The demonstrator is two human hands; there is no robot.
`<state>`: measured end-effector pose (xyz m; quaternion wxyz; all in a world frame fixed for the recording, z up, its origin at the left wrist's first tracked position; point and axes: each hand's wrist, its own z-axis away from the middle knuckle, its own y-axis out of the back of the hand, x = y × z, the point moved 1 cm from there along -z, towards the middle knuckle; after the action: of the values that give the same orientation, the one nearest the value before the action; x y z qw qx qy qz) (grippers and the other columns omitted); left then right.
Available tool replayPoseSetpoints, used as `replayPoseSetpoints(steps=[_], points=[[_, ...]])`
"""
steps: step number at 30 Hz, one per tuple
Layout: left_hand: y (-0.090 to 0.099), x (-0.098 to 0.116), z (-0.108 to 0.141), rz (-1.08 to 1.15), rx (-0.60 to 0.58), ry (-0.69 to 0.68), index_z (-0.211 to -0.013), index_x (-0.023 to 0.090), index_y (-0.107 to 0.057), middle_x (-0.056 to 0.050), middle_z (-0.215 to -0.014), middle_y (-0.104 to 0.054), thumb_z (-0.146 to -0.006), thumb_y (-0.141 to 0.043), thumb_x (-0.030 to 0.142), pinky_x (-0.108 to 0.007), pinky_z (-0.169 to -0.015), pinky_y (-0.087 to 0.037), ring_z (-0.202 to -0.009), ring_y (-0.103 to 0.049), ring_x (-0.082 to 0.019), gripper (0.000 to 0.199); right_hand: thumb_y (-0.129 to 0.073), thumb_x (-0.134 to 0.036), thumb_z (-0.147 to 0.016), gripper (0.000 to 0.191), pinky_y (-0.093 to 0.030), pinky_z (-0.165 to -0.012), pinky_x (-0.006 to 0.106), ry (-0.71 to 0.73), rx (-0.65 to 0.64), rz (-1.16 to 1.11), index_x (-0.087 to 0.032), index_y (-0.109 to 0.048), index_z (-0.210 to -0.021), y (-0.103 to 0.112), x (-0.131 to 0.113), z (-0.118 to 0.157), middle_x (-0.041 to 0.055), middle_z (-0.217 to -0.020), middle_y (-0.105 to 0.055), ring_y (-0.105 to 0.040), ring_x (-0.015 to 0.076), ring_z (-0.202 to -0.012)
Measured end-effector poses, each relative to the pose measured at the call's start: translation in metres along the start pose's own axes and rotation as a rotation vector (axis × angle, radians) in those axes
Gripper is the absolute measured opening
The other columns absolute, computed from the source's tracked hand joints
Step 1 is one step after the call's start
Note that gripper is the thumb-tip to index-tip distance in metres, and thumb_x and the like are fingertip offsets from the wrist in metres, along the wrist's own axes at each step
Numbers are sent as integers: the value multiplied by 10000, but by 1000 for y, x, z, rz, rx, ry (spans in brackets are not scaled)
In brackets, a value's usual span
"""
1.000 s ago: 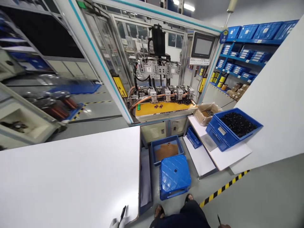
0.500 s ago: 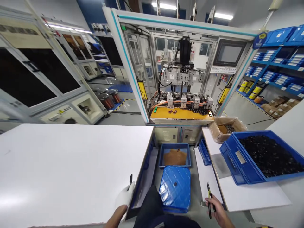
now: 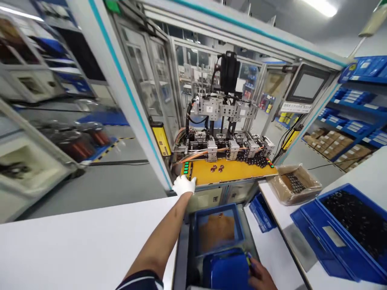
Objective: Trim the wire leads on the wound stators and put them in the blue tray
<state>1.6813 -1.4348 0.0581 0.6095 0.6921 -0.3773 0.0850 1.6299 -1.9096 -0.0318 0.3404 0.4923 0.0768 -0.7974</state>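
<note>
My left hand [image 3: 184, 185], in a white glove, reaches to the front left corner of the machine's yellow worktop [image 3: 201, 175]. Its fingers are spread by the green buttons [image 3: 186, 167]; nothing shows in them. Low at the right, my right hand [image 3: 261, 277] is closed around cutting pliers [image 3: 249, 262] with black and yellow-green handles, partly blurred. These are over the right edge of a blue stool-like plastic box [image 3: 225, 268]. A few small copper-wound parts [image 3: 221, 167] lie on the worktop, and a row of dark ones [image 3: 254, 160] sits under the metal fixtures [image 3: 234, 149].
A blue bin [image 3: 198, 233] with cardboard inside stands below the machine. On the right table are a carton [image 3: 294, 185] of small metal parts and a blue crate [image 3: 329, 237] of black pieces. A white table [image 3: 90, 245] spans the left; yellow sensor posts [image 3: 161, 139] flank the machine.
My left hand has moved from the white table up to the machine's worktop; the small dark object in it is no longer visible. The view is closer to the machine. The pliers stay in my right hand.
</note>
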Motion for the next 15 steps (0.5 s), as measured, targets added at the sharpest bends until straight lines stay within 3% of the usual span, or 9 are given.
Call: replayPoseSetpoints(steps=[3,6,8,11,13,15], points=[[-17,-20,-13,57,-6,-12,-1178,82,-618,-253,-1372,-534,-851,-640,408,-597,-1010,-444,-1231,-539,-413,462,-586,-294,-580,630,-511,-1003,447,153,24,178,-246,-721,-1193,-51,-94,-30,68,-1089,-744,-673,317,-1088],[-17,-45,6,146,-8,-79,-1243,91,-581,-232,-1446,-488,-886,-594,442,-519,-1119,-416,-1340,-484,-370,501,-574,-250,-679,601,-471,-1065,398,398,101,512,-200,-668,-1271,-102,-196,-75,103,-1223,-700,-633,272,-1161],[-12,-62,34,208,-7,-111,-1321,65,-517,-250,-1472,-457,-913,-550,467,-463,-1165,-394,-1401,-437,-342,573,-598,-269,-743,572,-472,-1054,386,461,181,730,-193,-633,-1308,-137,-256,-114,117,-1239,-677,-622,270,-1171],[-8,-88,95,360,-20,-142,-1374,83,-463,-254,-1467,-461,-949,-487,475,-505,-1164,-404,-1403,-447,-350,579,-638,-280,-789,445,-515,-952,407,374,191,1026,-122,-673,-1204,-190,-325,-173,179,-1173,-679,-650,303,-1085],[-10,-101,137,422,-76,-189,-1369,130,-482,-232,-1432,-504,-946,-504,464,-565,-1139,-421,-1376,-479,-372,539,-630,-273,-835,425,-512,-930,423,341,221,1061,-43,-664,-1190,-219,-355,-206,238,-1175,-663,-637,327,-1096],[-12,-110,169,393,-133,-234,-1364,131,-490,-248,-1418,-517,-950,-508,445,-588,-1084,-470,-1334,-517,-397,520,-613,-346,-894,521,-472,-994,481,336,259,1050,8,-600,-1275,-237,-371,-226,281,-1268,-615,-579,360,-1191]])
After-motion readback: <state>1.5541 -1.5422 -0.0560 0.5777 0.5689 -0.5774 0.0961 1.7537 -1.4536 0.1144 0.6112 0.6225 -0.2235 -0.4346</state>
